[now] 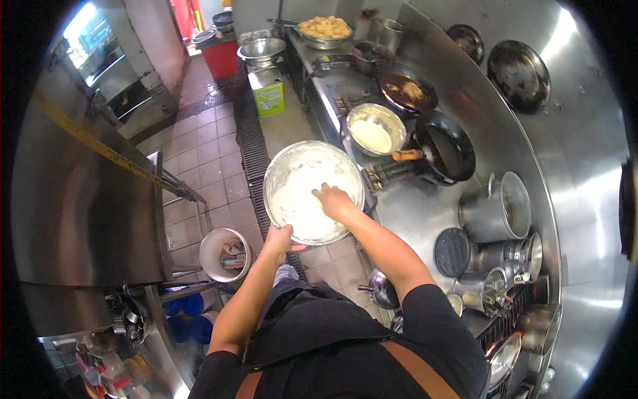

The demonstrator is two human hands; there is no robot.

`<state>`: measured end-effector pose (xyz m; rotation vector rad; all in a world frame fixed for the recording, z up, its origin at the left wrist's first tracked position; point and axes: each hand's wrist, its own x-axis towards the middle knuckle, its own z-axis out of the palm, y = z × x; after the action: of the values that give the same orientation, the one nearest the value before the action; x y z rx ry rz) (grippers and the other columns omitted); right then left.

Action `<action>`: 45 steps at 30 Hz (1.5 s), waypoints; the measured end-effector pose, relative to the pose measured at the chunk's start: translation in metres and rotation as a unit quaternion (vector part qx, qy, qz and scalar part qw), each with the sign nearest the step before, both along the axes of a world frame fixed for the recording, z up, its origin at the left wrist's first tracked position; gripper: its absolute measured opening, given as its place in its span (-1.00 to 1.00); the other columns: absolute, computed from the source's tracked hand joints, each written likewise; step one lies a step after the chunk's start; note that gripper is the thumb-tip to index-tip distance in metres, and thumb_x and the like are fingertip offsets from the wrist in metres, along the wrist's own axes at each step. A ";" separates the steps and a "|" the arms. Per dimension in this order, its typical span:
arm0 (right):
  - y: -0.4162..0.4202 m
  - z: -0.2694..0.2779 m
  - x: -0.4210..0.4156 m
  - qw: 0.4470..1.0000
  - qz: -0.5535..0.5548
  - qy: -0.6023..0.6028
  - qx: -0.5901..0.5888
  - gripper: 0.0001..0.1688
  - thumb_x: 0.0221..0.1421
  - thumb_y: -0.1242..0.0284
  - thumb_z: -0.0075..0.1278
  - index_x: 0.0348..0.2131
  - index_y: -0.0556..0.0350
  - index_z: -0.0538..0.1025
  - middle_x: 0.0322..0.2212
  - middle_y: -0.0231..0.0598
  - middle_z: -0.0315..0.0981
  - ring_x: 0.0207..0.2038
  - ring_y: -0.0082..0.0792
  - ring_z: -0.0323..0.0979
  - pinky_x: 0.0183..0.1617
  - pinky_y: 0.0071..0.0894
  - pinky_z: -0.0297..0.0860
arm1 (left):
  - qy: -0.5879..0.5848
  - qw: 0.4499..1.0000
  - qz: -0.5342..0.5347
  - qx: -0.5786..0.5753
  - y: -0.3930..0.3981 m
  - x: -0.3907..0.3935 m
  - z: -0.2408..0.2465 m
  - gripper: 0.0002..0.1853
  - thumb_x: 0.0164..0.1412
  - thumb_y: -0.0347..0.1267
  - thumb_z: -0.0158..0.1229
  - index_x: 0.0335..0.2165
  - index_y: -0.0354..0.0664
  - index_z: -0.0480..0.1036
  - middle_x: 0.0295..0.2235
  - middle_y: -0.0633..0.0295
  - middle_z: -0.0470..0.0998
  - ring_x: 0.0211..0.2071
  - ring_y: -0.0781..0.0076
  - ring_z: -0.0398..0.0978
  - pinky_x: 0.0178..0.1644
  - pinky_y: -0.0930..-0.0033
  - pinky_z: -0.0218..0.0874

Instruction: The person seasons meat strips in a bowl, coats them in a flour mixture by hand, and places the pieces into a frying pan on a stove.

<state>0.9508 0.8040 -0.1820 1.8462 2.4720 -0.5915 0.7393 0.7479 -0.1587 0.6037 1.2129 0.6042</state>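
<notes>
A wide metal mixing bowl (268, 189) of white, flour-like powder (304, 199) is held out in front of my body. My left hand (282, 242) grips the bowl's near-left rim, thumb on top and fingers underneath. Over the bowl's right side reaches my right hand (336, 202), its fingers spread at the surface of the powder; nothing shows in its grasp. Just beyond the bowl, on the stove, a smaller metal bowl (401, 127) contains a pale cream batter (371, 135).
A dark wok with a wooden handle (445, 148) and a pan of brown oil (407, 92) stand on the right-hand stove. Fried pieces (325, 27) fill a far bowl. A tall pot (486, 214) is at right. A white bucket (209, 257) holding refuse stands on the tiled floor, lower left.
</notes>
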 end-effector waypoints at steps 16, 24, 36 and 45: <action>-0.105 0.040 0.018 0.967 -0.242 0.026 -0.079 -0.19 -0.13 0.13 0.16 0.12 -0.04 0.33 0.16 0.18 0.10 0.12 0.25 0.19 0.09 -0.02 0.29 | 0.006 0.989 -0.142 0.036 -0.072 0.042 0.039 -0.54 0.14 -0.49 -0.22 0.00 -0.59 0.17 -0.18 -0.15 0.47 -0.28 0.11 0.55 -0.36 0.29 0.52; -0.155 0.031 0.000 0.990 -0.138 -0.038 -0.008 -0.55 0.00 0.40 0.01 -0.04 -0.09 0.46 -0.09 0.00 0.34 -0.12 -0.01 0.42 -0.10 -0.06 0.38 | 0.010 0.986 -0.164 0.028 -0.080 0.005 0.039 -0.53 0.15 -0.52 -0.20 0.03 -0.56 0.05 -0.12 -0.15 0.41 -0.26 0.07 0.54 -0.40 0.26 0.55; -0.135 0.105 0.009 0.946 -0.271 0.177 0.016 -0.45 -0.13 0.41 0.12 -0.06 0.13 0.49 -0.08 0.03 0.45 -0.03 -0.07 0.42 0.07 -0.32 0.31 | -0.020 0.977 -0.213 0.019 -0.076 -0.035 0.047 -0.49 0.12 -0.54 -0.21 0.07 -0.49 0.04 -0.12 -0.12 0.40 -0.26 0.13 0.53 -0.46 0.36 0.55; -0.151 0.117 0.017 0.945 -0.262 0.123 -0.152 -0.33 -0.18 0.33 0.15 0.00 0.13 0.45 -0.02 0.10 0.38 0.00 -0.07 0.39 0.08 -0.26 0.31 | -0.018 0.971 -0.235 0.029 -0.080 -0.044 0.045 -0.51 0.13 -0.53 -0.19 0.05 -0.48 0.09 -0.14 -0.09 0.43 -0.27 0.13 0.53 -0.45 0.33 0.55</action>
<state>0.9677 0.6534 -0.0647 2.4060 1.8290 -1.2054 0.6952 0.6683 -0.1140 0.8921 0.9721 0.2497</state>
